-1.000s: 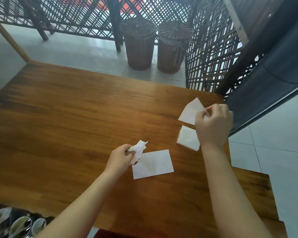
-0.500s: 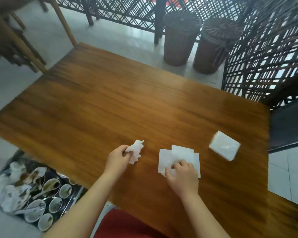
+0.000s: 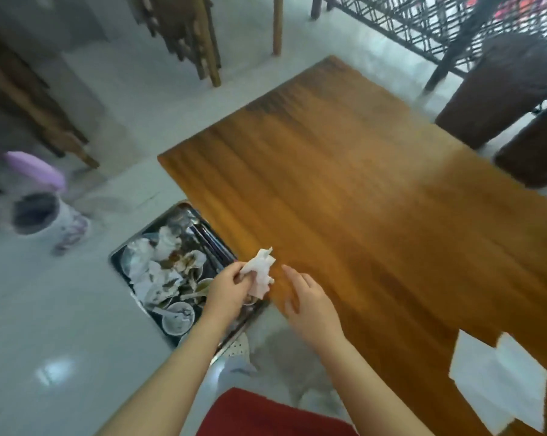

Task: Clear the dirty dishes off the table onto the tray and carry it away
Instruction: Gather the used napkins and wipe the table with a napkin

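The left hand (image 3: pixel 226 292) pinches a crumpled napkin (image 3: pixel 261 273) over the near edge of the tray (image 3: pixel 146 243), which sits just left of it, below the table (image 3: pixel 376 215) corner, heaped with dirty dishes (image 3: pixel 171 278). The right hand (image 3: pixel 311 306) hangs relaxed and empty beside it. Flat white napkins (image 3: pixel 498 382) lie well off to its right.

One table (image 3: pixel 360 199), one tray (image 3: pixel 140 236), two hands (image 3: pixel 231 291) (image 3: pixel 310 309), one crumpled napkin (image 3: pixel 261 275), two wicker baskets (image 3: pixel 498 99) (image 3: pixel 536 152).

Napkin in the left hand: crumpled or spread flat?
Crumpled. The napkin is bunched into irregular folds with ragged edges sticking up, pinched between the fingers of the left hand.
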Tool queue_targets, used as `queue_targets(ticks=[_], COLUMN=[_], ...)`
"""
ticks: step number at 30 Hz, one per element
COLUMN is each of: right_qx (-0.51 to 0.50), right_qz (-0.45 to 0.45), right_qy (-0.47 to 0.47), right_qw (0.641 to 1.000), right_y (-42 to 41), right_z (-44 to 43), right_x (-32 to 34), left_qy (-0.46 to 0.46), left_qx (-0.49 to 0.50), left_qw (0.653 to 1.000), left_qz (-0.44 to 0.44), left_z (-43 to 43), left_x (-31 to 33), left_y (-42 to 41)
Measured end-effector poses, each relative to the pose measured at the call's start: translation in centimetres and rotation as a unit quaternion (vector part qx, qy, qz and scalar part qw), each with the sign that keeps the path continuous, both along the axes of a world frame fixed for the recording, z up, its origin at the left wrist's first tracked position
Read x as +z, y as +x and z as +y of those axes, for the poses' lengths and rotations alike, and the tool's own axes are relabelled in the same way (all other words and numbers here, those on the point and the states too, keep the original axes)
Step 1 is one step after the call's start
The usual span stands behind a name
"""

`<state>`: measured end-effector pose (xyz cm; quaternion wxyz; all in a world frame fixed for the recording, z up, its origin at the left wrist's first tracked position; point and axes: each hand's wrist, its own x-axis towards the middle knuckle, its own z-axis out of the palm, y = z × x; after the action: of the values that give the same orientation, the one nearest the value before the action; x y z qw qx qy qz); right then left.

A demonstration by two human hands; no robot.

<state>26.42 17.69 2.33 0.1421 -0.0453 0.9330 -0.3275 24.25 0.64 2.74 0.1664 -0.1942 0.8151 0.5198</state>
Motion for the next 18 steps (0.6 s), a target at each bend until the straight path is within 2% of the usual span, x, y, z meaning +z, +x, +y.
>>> queue_targets(ticks=[4, 7, 13, 18], right_qx=[0.083, 0.086, 0.066, 0.061], right_qz=[-0.053, -0.131, -0.187, -0.222], right_qy=[-0.022, -0.033, -0.034, -0.014], right_qw=[0.995, 0.987, 0.98, 0.973], right_y=[-2.4, -4.0, -6.1, -6.5], right_z=[-9.7, -16.2, -21.3, -21.4], right_x=[-2.0, -3.8, -5.4, -6.1], left_qy=[0.008, 0.023, 0.017, 0.024], left_qx=[0.032, 0.054, 0.124, 0.158], left_qw=[0.999, 0.996, 0.986, 0.977], left_qz=[-0.03, -0.069, -0.112, -0.144], left_z=[-8.5, -13.8, -19.1, -21.9], left_x=[-2.1, -4.1, -6.5, -8.6], left_y=[-0.6, -0.9, -1.4, -2.3])
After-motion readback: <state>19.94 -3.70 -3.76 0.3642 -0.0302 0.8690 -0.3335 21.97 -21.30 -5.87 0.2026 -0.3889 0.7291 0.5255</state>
